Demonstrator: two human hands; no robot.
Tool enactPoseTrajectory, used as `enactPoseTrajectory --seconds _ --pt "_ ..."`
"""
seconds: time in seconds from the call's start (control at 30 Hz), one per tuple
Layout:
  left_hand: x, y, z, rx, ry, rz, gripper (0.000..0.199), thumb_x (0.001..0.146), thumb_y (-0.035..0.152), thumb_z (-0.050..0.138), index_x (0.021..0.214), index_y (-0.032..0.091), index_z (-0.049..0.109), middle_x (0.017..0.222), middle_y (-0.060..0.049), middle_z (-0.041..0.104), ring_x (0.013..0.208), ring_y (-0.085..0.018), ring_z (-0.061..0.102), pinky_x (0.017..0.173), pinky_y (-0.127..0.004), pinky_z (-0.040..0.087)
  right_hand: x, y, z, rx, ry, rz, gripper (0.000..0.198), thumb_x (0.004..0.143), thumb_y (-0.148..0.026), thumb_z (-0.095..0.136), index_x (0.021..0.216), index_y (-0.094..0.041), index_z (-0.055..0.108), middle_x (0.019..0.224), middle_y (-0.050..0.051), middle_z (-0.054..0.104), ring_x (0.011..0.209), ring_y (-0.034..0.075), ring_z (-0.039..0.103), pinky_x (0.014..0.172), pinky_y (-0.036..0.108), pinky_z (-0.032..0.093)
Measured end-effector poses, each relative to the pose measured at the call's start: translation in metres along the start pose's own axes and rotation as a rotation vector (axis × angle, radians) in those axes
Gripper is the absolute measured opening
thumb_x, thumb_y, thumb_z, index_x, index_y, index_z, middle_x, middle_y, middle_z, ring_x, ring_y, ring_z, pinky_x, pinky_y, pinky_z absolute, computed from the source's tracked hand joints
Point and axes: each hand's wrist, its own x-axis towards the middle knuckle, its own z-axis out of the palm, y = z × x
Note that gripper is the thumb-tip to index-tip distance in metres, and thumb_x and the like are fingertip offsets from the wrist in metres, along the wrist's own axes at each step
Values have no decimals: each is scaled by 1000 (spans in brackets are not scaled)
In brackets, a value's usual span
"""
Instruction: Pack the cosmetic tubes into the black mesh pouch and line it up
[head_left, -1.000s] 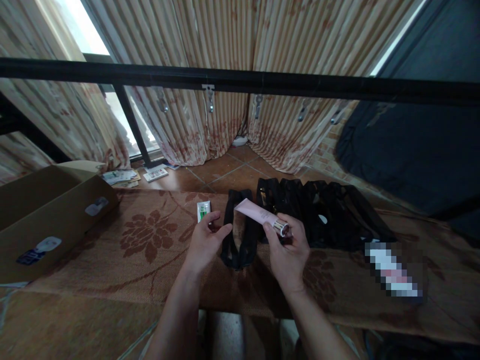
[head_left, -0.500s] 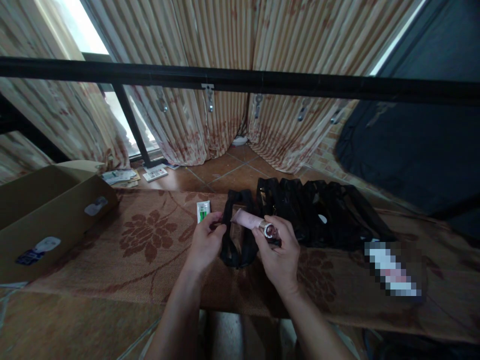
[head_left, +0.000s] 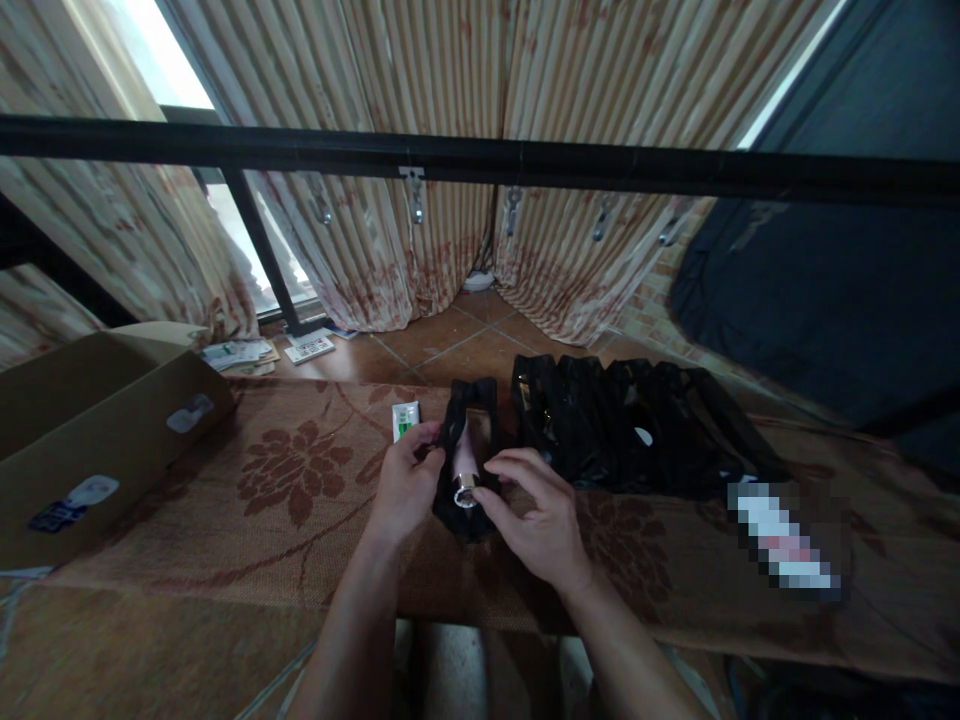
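A small black mesh pouch (head_left: pixel 466 525) stands with its top open on the patterned cloth. My left hand (head_left: pixel 405 485) is closed on the pouch's left edge, pinching it between thumb and fingers. Inside the opening lies a pale pink squeeze tube (head_left: pixel 465 455), its shiny metallic cap toward me. Close to the cap's right side is my right hand (head_left: pixel 536 510), thumb and fingers spread apart; the thumb tip is at the cap, though whether it touches I cannot tell. A white and green packet (head_left: pixel 406 418) lies just beyond my left hand.
More black mesh pouches (head_left: pixel 637 425) stand in a row to the right. A cardboard box (head_left: pixel 112 430) is at the left. A blurred-out item (head_left: pixel 784 540) lies at the right on the brown cloth (head_left: pixel 300 540). A dark rail (head_left: pixel 480 165) crosses in front of the curtains.
The pink tube has moved left and down into the black pouch's opening. My right hand's fingers have come apart from it. My left hand has kept its hold on the pouch.
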Motion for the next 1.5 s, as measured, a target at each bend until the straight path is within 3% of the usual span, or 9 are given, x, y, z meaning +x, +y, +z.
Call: enactPoseTrajectory --seconds 0.23,0.4,0.5,0.67,0.93,1.17,1.33,1.5 --pt "0 2 1 41 70 -25 28 69 23 64 95 14 69 90 -6 72 80 -18 64 75 -29 47 0 4 1 -14 -5 13 13 85 -22 67 97 -20 69 97 6 66 85 16 63 75 30 54" --pt "-2 5 2 44 105 -83 39 65 30 72 100 14 67 87 -5 71 73 -18 64 68 -29 49 0 3 0 -17 -7 23 11 85 -22 66 96 -21 68 95 6 66 85 16 64 77 31 54" --pt "-3 5 2 39 39 -88 43 64 31 73 103 15 66 90 -6 71 74 -19 64 67 -30 49 1 2 0 -21 1 18 10 85 -21 66 95 -21 68 95 5 66 85 16 64 77 30 54" --pt "-6 8 3 72 -80 -11 43 60 19 70 103 16 66 95 -5 71 88 -21 65 80 -32 50 2 2 1 -32 61 36 8 88 -21 61 91 -22 69 91 5 68 84 16 66 74 29 55" --pt "-6 11 2 113 -149 -35 38 56 12 66 94 17 67 88 -5 71 81 -20 64 78 -32 50 2 7 1 -11 161 137 11 90 -23 59 86 -21 69 87 4 68 79 16 67 68 27 53" --pt "-5 6 2 76 -213 -35 25 68 23 66 92 16 69 87 -5 71 78 -20 64 73 -31 50 2 9 3 -6 152 150 12 91 -25 58 88 -22 69 87 4 68 81 17 67 70 28 54" --pt "-4 1 3 97 -172 -48 31 74 34 69 99 15 69 93 -6 72 80 -21 66 73 -31 50 2 10 4 -15 147 155 13 91 -26 57 89 -22 69 88 4 69 82 18 67 71 29 54" --pt "-3 -4 2 98 -136 -76 38 76 47 69 98 16 70 83 -6 72 71 -20 65 65 -30 49 2 10 4 -32 133 152 13 92 -25 57 89 -21 69 91 5 67 84 17 66 72 28 54"
